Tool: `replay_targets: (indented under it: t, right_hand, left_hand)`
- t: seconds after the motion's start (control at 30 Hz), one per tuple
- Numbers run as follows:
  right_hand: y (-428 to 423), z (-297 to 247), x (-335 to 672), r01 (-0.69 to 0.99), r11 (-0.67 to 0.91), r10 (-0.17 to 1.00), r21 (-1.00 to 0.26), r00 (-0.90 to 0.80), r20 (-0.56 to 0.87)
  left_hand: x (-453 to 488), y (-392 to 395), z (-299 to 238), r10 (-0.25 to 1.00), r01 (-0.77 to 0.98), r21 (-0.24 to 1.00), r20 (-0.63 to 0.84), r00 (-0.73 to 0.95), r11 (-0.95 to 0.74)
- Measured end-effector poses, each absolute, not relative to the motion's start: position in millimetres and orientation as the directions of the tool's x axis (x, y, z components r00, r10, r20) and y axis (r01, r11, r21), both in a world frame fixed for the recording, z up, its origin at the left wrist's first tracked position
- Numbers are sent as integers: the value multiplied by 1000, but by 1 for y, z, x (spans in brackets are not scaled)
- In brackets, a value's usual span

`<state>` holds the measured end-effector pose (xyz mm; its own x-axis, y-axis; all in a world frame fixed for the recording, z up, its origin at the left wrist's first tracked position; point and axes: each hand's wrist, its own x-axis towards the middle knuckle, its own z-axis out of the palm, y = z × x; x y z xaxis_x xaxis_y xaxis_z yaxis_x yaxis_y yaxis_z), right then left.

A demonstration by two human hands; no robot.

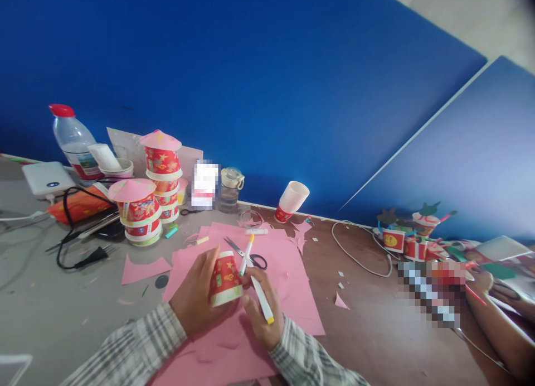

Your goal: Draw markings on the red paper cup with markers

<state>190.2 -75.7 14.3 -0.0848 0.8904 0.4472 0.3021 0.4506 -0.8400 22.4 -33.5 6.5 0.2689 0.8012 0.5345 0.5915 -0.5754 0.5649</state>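
My left hand (199,297) is closed around the side of a red paper cup (225,275) with gold stars and a pale rim, which stands upside down and slightly tilted. Between the fingers of my right hand (264,308) is a white marker (262,299), its yellow end pointing down toward my wrist. A second white marker (247,253) with a yellow end shows just beyond those fingertips; whether they touch it I cannot tell. Beneath both hands lie pink paper sheets (288,285). Black-handled scissors (258,261) rest on the paper behind the cup, partly covered.
Stacked red cups with pink cone roofs (161,154) and a shorter stack (136,210) stand at left. Behind are a bottle (75,138), a glass jar (229,191) and white cups (295,195). A plug (94,256) lies left. Another person's hand (480,283) is at right.
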Motion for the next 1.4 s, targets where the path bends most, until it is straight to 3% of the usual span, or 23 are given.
replay_targets:
  t: [0.23, 0.67, 0.77, 1.4]
  right_hand:
    - [-73, 12, 190, 419, 525, 848, -741, -177, 500]
    - [-72, -7, 187, 425, 467, 857, -775, -4, 515]
    - [-74, -10, 186, 433, 482, 832, -762, 46, 553]
    - [-75, -5, 184, 449, 654, 692, -608, -31, 721]
  left_hand:
    - [20, -32, 1, 839, 618, 580, 464, 284, -530]
    - [20, -33, -3, 837, 617, 575, 452, 307, -537]
    - [22, -34, -5, 816, 615, 549, 477, 327, -567]
    - [20, -31, -17, 756, 665, 407, 524, 392, -627]
